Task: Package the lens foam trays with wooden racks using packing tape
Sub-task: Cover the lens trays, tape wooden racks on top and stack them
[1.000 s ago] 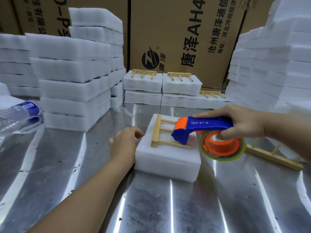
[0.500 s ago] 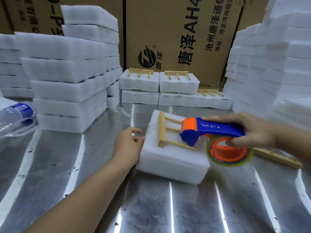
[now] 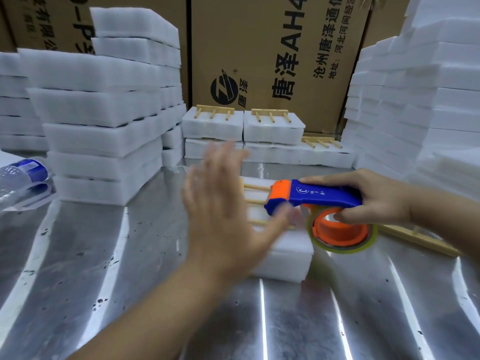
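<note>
Blue tape dispenser (image 3: 324,196) gripped by right hand (image 3: 379,201); left hand (image 3: 228,214) hovers, fingers spread.

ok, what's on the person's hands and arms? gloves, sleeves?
Nothing worn shows. Left hand and right hand: no gloves, no rings visible. Left forearm and right forearm: uncovered, no sleeve, watch or band in view. Left hand is blurred, so fine detail is lost.

The left hand (image 3: 228,211), blurred, hovers palm down with fingers straight and spread, its bare forearm reaching in from the lower left. The right hand (image 3: 376,201) enters from the right edge, fingers laid along the top and thumb tucked beneath the blue-and-orange plastic tape dispenser (image 3: 324,197) it grips.
</note>
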